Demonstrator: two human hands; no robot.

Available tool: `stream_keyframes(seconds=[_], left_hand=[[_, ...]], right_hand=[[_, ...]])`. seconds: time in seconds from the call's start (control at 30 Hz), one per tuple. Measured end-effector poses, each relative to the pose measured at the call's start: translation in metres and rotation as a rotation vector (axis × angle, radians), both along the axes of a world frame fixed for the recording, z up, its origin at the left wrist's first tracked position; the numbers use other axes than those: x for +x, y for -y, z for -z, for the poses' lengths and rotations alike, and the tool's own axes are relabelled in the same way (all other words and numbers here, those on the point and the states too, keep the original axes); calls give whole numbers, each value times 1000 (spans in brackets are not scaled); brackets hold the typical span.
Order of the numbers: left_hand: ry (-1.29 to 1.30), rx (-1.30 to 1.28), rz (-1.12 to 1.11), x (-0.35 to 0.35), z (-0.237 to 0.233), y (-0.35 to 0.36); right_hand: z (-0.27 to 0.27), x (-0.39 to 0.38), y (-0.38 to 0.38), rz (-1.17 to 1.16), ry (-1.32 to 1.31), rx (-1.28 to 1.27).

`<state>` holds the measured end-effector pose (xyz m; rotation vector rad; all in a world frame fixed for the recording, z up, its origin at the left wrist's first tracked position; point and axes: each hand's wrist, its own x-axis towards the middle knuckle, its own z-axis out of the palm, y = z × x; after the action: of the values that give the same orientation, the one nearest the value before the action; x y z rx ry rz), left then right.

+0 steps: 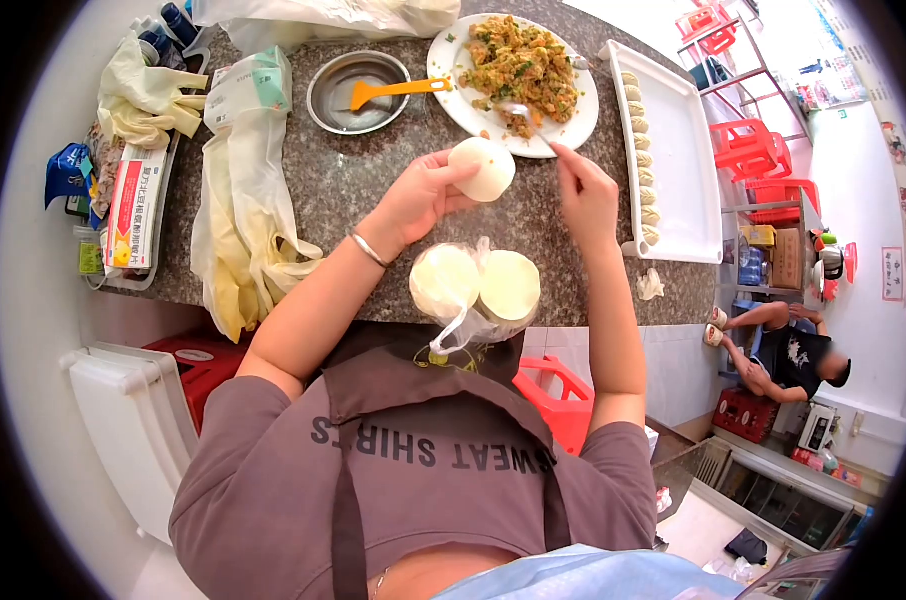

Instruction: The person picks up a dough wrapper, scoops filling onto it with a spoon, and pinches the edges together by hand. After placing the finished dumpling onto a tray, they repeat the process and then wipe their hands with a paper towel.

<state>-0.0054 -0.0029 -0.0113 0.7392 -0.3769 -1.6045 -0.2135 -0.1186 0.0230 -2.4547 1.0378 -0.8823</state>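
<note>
My left hand (420, 200) holds up a round, pale dumpling wrapper (483, 170) between thumb and fingers, just in front of the filling plate. At the plate's near edge, my right hand (585, 197) is pinched on what looks like a thin metal spoon (516, 109), its end in the filling. The white plate (449, 75) carries a heap of chopped orange-and-green filling (523, 70). Two stacks of round wrappers (511, 285) sit in a clear plastic bag by the counter's front edge, below my hands.
A white tray (678, 170) with a row of folded dumplings stands on the right. Left of the plate is a metal bowl (325, 95) with an orange spatula (398, 90). Yellowish gloves (238, 235) and boxes lie further left. Another person (788, 350) sits far right.
</note>
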Motion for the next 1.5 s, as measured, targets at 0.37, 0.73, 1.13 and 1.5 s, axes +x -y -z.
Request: stream_keyframes(seconds=[0.37,0.73,1.13,1.5], left_hand=[[-166,-13,-51,-7,-1,4],[-249,-130,-189,1,-12,6],[-37,-51,-355,14,-5,6],[-59,-168,-264,8,-16,1]], right_hand=[[30,-14,-24,106,265,386],[7,-4,-49,-43,243,456],[-3,-10,-41,-113,362,773],[-9,2,-53,-168,207,743]])
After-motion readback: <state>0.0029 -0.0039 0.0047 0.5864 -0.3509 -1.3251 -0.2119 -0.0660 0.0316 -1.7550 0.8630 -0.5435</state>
